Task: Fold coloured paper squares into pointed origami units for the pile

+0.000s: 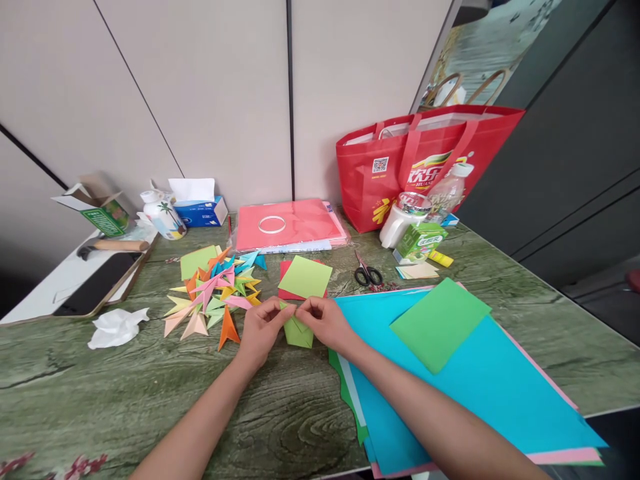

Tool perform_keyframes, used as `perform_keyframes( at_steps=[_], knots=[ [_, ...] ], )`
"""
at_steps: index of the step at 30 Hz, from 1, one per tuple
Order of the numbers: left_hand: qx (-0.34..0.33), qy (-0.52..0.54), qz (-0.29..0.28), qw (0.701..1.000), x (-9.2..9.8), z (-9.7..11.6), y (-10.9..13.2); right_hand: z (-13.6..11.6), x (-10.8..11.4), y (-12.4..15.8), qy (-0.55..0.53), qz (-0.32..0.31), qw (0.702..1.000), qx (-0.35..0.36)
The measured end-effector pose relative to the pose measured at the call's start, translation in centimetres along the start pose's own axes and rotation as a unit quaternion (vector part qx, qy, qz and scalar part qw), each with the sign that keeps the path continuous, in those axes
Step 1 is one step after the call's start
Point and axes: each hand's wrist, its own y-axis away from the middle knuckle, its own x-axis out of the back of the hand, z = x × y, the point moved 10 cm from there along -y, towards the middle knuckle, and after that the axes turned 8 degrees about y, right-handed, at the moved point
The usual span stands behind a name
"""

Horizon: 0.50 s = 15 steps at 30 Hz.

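Observation:
A partly folded light green paper piece [299,331] lies on the green wood-grain table [150,393]. My left hand [261,330] pinches its upper left edge with fingers closed. My right hand [325,322] pinches the upper right edge the same way. Just behind the hands lies a light green paper square [305,276] on top of a red square [284,275]. To the left of my left hand sits a pile of several folded pointed paper shapes [215,293] in orange, pink, yellow, green and blue.
A stack of large sheets with cyan on top [475,387] and a green sheet [440,323] lies under my right forearm. Black scissors [369,273], a red shopping bag [425,160], pink paper with a tape ring [271,224], a tissue box [200,203], crumpled tissue [117,328] stand around.

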Motion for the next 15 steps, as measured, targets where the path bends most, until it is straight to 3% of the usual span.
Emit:
perform_keyframes(
  at_steps=[9,15],
  knots=[
    [0.018,0.001,0.016,1.0,0.0,-1.1,0.1,-0.4,0.3,-0.1,-0.005,0.011,1.0,0.007],
    [0.043,0.055,0.062,0.996,1.2,-1.6,0.0,-0.2,0.3,-0.2,-0.022,0.007,1.0,-0.013]
  ],
)
